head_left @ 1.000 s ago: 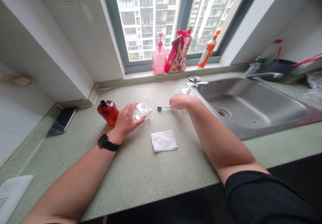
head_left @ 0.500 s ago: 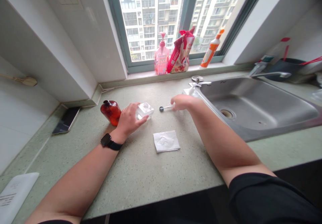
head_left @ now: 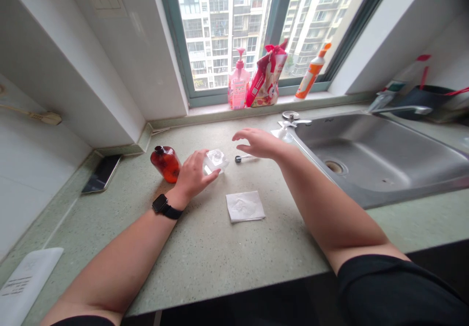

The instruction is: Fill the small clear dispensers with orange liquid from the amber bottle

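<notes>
My left hand [head_left: 194,173] is closed around a clear, square-sided bottle [head_left: 217,159] standing on the counter. Just left of that hand is an open-necked amber bottle [head_left: 165,164]. My right hand [head_left: 256,143], fingers apart and holding nothing, hovers over the counter to the right of the clear bottle. Below its fingers lies a small part with a black round end and a whitish stem [head_left: 240,159]; the hand partly covers the rest. Beyond the right wrist stands a clear container with a white pump top [head_left: 284,133], partly hidden. A folded white tissue [head_left: 245,206] lies in front.
On the right is a steel sink [head_left: 377,189] with a faucet [head_left: 410,109]. The windowsill holds a pink pump bottle [head_left: 239,88], a red bag [head_left: 268,77] and an orange bottle [head_left: 310,76]. A phone [head_left: 101,173] and a white packet [head_left: 31,284] lie on the left.
My right hand has let go of the part with the black end and risen slightly to the left with fingers spread. My left hand stays on the clear bottle.
</notes>
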{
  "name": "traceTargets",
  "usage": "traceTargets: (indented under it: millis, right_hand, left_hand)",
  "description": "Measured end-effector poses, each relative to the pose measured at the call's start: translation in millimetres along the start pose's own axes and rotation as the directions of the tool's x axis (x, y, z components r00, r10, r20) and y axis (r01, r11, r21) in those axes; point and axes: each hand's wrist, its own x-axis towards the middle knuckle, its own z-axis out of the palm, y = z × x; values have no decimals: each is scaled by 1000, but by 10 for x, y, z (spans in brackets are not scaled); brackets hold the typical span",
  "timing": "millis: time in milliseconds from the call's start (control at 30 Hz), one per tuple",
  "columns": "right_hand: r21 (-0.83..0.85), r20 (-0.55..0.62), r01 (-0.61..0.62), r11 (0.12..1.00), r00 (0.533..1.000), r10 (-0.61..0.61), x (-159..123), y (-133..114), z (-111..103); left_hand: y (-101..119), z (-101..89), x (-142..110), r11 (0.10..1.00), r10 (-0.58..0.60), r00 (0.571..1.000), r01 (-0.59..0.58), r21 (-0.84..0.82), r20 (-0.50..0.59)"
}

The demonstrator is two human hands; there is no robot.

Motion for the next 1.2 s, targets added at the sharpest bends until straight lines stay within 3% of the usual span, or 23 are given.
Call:
traceTargets:
  millis: [100, 300, 500, 600, 700, 867, 933, 1000, 1100, 1133, 1200]
  right_hand:
    - [248, -33, 144, 958, 990, -140, -24, -52, 29]
    - [571, 13, 143, 808, 983, -183, -4, -117, 168]
    - [786, 2, 149, 601, 970, -243, 56, -254, 230]
    - [824, -38, 154, 545, 975, -218, 53, -265, 204]
    - [851, -51, 157, 501, 974, -219, 38, -259, 172]
    - [873, -69, 152, 463, 979, -191, 48, -227, 189]
    - [877, -79, 147, 457, 983, -165, 67, -210, 224]
    - [888, -87, 137, 439, 987, -132, 88, -198, 270]
    - [904, -101, 131, 406, 990, -94, 118, -200, 344]
    - [908, -106, 131, 399, 991, -84, 126, -204, 366]
    - [910, -117, 129, 393, 992, -54, 136, -211, 396]
  left_hand:
    - [37, 5, -3, 999, 7, 999, -8, -39, -39]
    - [170, -92, 40, 984, -75, 985, 47, -174, -157]
    - [314, -271, 104, 952, -88, 982, 34, -303, -167]
    - [385, -386, 121, 975, -37, 985, -1, -221, -166]
    - [463, -539, 133, 996, 14, 971, -35, -84, -237]
    - [379, -926, 222, 997, 79, 900, -72, 33, -429]
    - [218, -1052, 245, 1000, -7, 856, -5, -22, -517]
    - [16, -1088, 208, 978, -199, 796, 122, -171, -572]
    - [-265, -961, 6, 854, -495, 704, 287, -433, -509]
    - [-336, -889, -85, 822, -537, 705, 313, -475, -463]
    - [-440, -745, -257, 788, -561, 747, 349, -508, -357]
